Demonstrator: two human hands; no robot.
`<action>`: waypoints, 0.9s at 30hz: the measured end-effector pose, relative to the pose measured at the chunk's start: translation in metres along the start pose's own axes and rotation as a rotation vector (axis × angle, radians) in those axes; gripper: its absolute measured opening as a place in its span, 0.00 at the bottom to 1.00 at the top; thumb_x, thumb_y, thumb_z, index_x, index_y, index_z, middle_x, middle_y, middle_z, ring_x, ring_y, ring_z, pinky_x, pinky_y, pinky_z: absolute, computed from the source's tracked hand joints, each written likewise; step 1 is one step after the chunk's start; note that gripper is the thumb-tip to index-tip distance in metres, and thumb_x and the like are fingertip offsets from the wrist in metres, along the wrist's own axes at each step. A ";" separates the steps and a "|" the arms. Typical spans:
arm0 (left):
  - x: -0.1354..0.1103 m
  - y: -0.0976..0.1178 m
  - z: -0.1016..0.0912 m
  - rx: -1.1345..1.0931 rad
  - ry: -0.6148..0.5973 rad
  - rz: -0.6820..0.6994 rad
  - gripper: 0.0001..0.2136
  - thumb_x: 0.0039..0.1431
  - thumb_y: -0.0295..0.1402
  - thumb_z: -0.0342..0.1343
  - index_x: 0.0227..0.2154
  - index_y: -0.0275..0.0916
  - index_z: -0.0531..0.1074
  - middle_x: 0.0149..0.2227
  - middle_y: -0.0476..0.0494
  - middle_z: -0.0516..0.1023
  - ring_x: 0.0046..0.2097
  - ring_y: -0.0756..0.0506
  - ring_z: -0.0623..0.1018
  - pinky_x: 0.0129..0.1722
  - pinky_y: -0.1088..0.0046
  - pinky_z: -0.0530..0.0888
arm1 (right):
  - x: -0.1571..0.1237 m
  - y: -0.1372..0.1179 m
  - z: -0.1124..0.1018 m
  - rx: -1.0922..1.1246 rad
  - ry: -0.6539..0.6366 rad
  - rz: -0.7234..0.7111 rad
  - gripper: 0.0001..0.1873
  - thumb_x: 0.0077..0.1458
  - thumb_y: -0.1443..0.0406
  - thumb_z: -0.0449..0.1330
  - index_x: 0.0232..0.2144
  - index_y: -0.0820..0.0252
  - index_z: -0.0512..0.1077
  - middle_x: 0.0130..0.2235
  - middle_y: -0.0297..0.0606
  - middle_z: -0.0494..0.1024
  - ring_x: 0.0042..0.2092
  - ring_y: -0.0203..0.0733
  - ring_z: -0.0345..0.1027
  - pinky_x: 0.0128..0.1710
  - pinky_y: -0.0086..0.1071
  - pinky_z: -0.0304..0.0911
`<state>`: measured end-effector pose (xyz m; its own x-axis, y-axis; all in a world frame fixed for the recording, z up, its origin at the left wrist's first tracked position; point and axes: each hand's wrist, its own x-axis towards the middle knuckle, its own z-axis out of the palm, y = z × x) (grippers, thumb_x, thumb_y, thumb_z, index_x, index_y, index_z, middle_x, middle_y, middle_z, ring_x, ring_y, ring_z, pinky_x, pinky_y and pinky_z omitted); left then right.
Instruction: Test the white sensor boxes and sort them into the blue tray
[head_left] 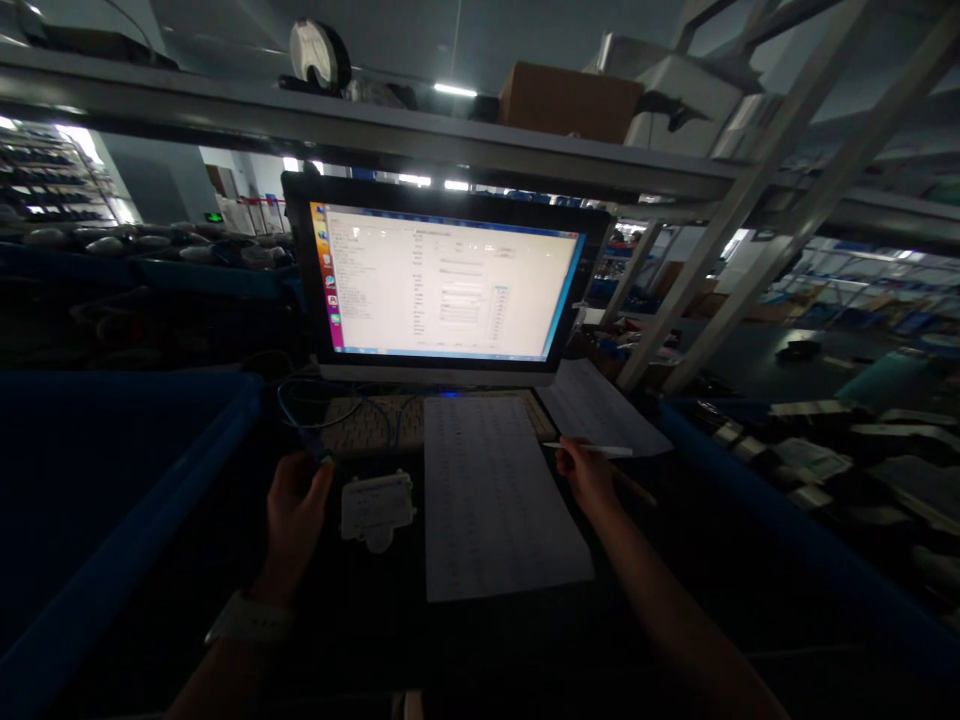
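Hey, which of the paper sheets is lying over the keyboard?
The middle sheet, just left of the right hand: its far end covers part of the keyboard. The other sheet lies farther right.

We have a monitor (450, 285) at the desk's (487, 630) far edge, a keyboard (360, 427) before it, a sheet (491, 500) overlapping that, and a device (377, 508) left of the sheet.

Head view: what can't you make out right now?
In the head view:
Central white rectangular paper sheet: print too small.
Black-framed rectangular monitor: text too small.
Pale plastic keyboard: partly covered by that sheet.
Thin blue cable: end lost in darkness at the left hand.
Left blue plastic bin: cut by left edge.
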<state>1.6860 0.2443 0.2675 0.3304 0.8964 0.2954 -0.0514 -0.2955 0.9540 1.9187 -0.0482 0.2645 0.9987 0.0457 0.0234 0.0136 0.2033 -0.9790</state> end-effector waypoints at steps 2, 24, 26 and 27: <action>0.000 0.000 0.000 0.008 -0.005 -0.001 0.18 0.39 0.46 0.59 0.30 0.39 0.67 0.30 0.48 0.72 0.33 0.46 0.73 0.32 0.70 0.71 | -0.001 -0.001 0.000 0.003 -0.004 -0.002 0.21 0.28 0.53 0.70 0.19 0.58 0.64 0.15 0.28 0.68 0.16 0.30 0.59 0.14 0.24 0.52; -0.001 0.005 0.000 0.019 0.006 0.018 0.16 0.38 0.44 0.59 0.29 0.39 0.68 0.29 0.48 0.73 0.33 0.46 0.73 0.32 0.69 0.72 | -0.005 -0.023 -0.010 0.368 -0.064 0.190 0.17 0.47 0.54 0.52 0.25 0.59 0.73 0.20 0.36 0.74 0.17 0.30 0.57 0.14 0.23 0.51; -0.001 0.007 0.000 0.032 0.003 0.027 0.16 0.39 0.44 0.59 0.29 0.39 0.67 0.29 0.48 0.72 0.32 0.46 0.73 0.31 0.69 0.71 | -0.004 -0.023 -0.011 0.407 -0.057 0.173 0.12 0.47 0.57 0.55 0.24 0.58 0.71 0.17 0.30 0.68 0.15 0.28 0.52 0.12 0.22 0.47; -0.001 0.007 0.000 0.037 0.000 0.032 0.16 0.39 0.44 0.59 0.29 0.39 0.67 0.29 0.48 0.72 0.32 0.46 0.73 0.31 0.69 0.71 | -0.004 -0.023 -0.012 0.422 -0.058 0.165 0.10 0.46 0.58 0.57 0.22 0.58 0.69 0.16 0.28 0.65 0.15 0.27 0.50 0.12 0.21 0.45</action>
<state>1.6852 0.2415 0.2739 0.3295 0.8863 0.3255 -0.0274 -0.3356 0.9416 1.9153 -0.0646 0.2844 0.9813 0.1633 -0.1023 -0.1784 0.5694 -0.8025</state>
